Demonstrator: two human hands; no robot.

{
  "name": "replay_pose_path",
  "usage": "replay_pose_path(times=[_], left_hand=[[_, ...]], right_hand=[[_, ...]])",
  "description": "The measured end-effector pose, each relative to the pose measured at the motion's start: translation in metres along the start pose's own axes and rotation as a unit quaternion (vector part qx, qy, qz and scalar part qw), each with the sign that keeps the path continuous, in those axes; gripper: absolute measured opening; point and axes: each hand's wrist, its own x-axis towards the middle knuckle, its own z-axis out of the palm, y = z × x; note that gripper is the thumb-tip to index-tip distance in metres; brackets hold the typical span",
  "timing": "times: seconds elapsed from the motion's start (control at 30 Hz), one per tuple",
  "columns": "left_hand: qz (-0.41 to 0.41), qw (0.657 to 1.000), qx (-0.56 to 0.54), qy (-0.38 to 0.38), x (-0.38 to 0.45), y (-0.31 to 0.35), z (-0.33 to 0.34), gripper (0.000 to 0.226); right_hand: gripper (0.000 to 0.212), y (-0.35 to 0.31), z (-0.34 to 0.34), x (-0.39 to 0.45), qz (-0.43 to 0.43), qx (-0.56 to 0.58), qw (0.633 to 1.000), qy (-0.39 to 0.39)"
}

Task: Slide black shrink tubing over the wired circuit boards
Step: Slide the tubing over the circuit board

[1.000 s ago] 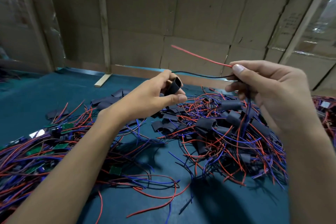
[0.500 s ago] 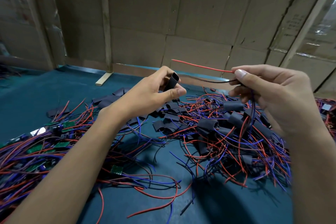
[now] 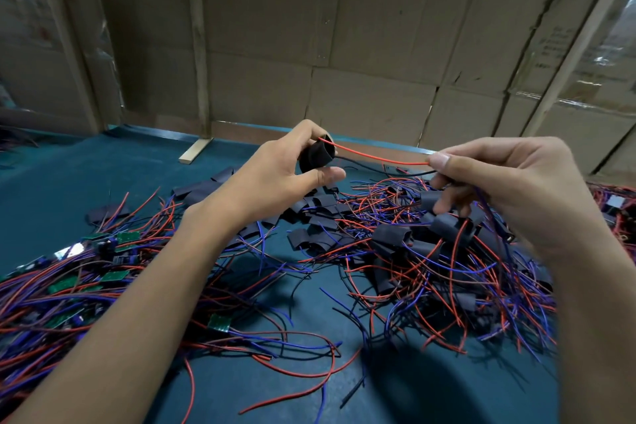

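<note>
I see my left hand (image 3: 275,179) pinching the black shrink tube (image 3: 316,157) between thumb and fingers (image 3: 306,132), above the counter's (image 3: 103,169) far edge; my right hand (image 3: 509,189) pinches the red wire (image 3: 378,157) entering it.

teal table (image 3: 69,182) strewn with wired boards (image 3: 127,237) and black tubing (image 3: 203,188).

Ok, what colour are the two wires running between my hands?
One red wire and one black wire, seen in the head view.

Both forearms reach forward; the left hand (image 3: 289,169) curls in a pinch (thumb forward), the right hand (image 3: 509,189) likewise.
</note>
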Motion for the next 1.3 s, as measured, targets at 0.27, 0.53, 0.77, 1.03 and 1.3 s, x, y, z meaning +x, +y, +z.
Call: replay_pose_path(times=[0.27,0.53,0.77,1.03,1.3], left_hand=[[-0.024,1.0,0.006,0.008,-0.001,-0.001,0.002,0.031],[-0.021,0.999,0.028,0.004,-0.002,0.001,0.004,0.028],[0.064,0.993,0.097,-0.039,-0.001,0.009,0.003,0.03],[0.092,0.99,0.073,-0.083,-0.001,0.02,0.005,0.038],[0.084,0.987,0.064,-0.12,0.0,0.027,0.007,0.031]], right_hand=[[0.018,-0.001,0.0,0.0,0.005,0.01,1.0,-0.006],[0.019,-0.003,0.005,-0.002,0.028,0.005,1.0,-0.009],[0.01,0.005,0.019,0.001,0.034,-0.083,0.992,-0.09],[0.045,0.013,0.037,0.004,0.074,-0.047,0.987,-0.131],[0.028,0.017,0.035,0.005,0.128,-0.017,0.989,-0.073]])
